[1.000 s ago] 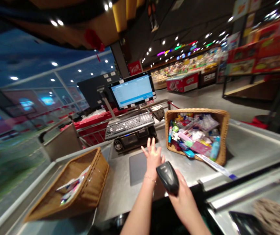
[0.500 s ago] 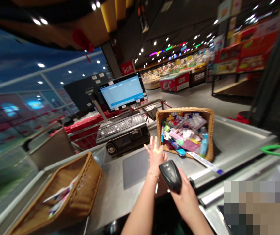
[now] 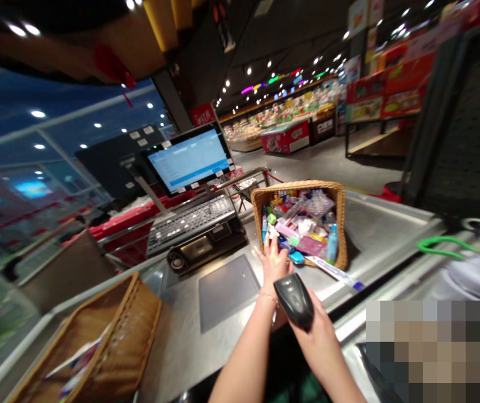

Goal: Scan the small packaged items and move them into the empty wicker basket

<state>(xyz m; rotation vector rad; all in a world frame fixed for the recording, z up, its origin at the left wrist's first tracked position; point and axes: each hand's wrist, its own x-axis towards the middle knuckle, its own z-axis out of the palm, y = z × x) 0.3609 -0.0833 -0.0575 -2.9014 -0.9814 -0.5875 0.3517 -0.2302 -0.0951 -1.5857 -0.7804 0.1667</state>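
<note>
My right hand (image 3: 316, 324) grips a black handheld barcode scanner (image 3: 294, 300), its rounded head pointing up and away from me. My left hand (image 3: 274, 261) reaches out with its fingers spread, at the near left edge of a wicker basket (image 3: 340, 226). Nothing shows in its grasp; whether the fingertips touch the goods is unclear. Packed in that basket are many small packages, among them a light-blue bottle (image 3: 332, 244) and a pink package (image 3: 312, 246). A long white-and-purple box (image 3: 334, 273) lies against the basket's near side.
A second wicker basket (image 3: 135, 319) at the lower left holds a few packages. Behind the metal counter (image 3: 181, 341) stand a keyboard (image 3: 189, 224) and a lit monitor (image 3: 189, 157). A lidded container (image 3: 475, 277) and a green loop (image 3: 441, 246) are at right.
My left hand has moved forward to the goods basket's edge. The view has turned slightly right, so the surroundings sit further left. The scanner stays in my right hand.
</note>
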